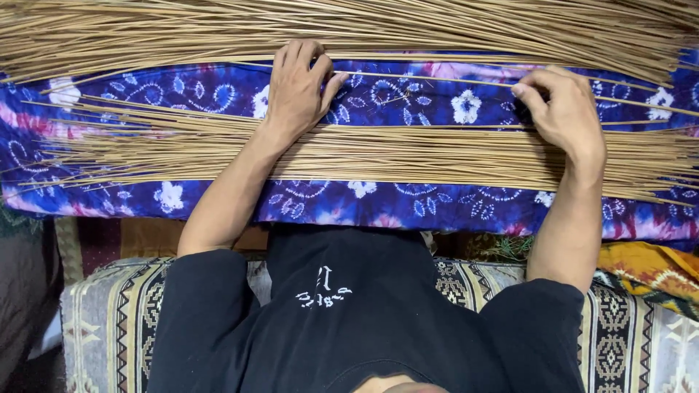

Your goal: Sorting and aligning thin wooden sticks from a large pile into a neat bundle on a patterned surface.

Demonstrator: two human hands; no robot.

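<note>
Upper stick pile [349,29] is cropped by the top and both side edges, lower stick bundle [408,154] and blue tie-dye cloth [408,207] are cut at both sides, and right hand [564,113] fingertips are curled under, so its grip can't be resolved.

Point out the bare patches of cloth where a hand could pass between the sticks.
Bare blue patterned cloth shows between the left hand and right hand, bordered by the upper stick pile and the lower stick bundle. Another free strip runs below that bundle. Both piles are crowded.
</note>
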